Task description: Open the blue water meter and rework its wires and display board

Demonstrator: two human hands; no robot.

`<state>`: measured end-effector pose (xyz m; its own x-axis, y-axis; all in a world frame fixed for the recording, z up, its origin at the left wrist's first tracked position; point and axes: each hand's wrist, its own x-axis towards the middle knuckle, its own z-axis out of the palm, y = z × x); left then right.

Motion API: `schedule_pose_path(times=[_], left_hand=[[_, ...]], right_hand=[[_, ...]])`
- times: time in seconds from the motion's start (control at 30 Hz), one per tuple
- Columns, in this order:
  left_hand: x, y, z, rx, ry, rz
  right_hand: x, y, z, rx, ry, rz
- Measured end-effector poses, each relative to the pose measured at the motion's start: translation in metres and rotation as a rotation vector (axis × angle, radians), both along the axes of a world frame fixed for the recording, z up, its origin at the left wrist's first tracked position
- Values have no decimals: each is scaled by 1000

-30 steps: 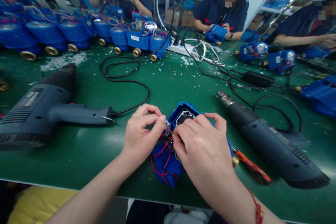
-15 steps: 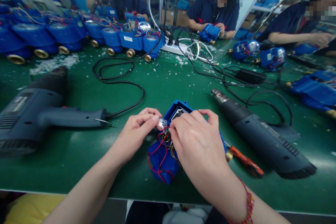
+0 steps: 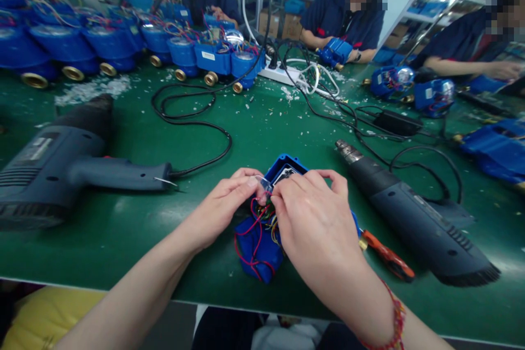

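Right in front of me lies an opened blue water meter [image 3: 259,251], with red, black and yellow wires [image 3: 257,224] trailing over its near part. My left hand [image 3: 229,199] pinches a small clear plastic piece [image 3: 266,182] between thumb and forefinger at the housing's left side. Over the housing, my right hand [image 3: 318,216] is closed, its fingertips close together beside the clear piece and the wires. What those fingertips grip is hidden under the hand. Past my knuckles shows the open blue box part [image 3: 283,159] with a black-and-white insert.
Heat guns lie at left [image 3: 82,158] and right [image 3: 410,213]. An orange screwdriver [image 3: 388,256] rests right of the meter. Several blue meters [image 3: 110,46], a white power strip [image 3: 281,74], cables and plastic scraps [image 3: 92,89] cover the far side. Co-workers [image 3: 344,16] sit opposite.
The clear plastic piece has turned in my left fingers and its edge now stands up. Both hands stay at the meter; the whole view has shifted slightly.
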<state>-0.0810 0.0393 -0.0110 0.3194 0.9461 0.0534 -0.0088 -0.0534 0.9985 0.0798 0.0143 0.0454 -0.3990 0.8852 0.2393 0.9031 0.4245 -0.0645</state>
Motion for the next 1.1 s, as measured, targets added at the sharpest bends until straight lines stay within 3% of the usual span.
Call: schedule_pose_path(times=[0.57, 0.87, 1.1], left_hand=[[-4, 0, 5, 115, 68, -103], [0, 3, 4, 127, 173, -16], [-1, 1, 8, 235, 234, -104]], right_hand=[[4, -2, 2, 7, 7, 30], [0, -4, 0, 9, -33, 32], [1, -2, -1, 20, -33, 43]])
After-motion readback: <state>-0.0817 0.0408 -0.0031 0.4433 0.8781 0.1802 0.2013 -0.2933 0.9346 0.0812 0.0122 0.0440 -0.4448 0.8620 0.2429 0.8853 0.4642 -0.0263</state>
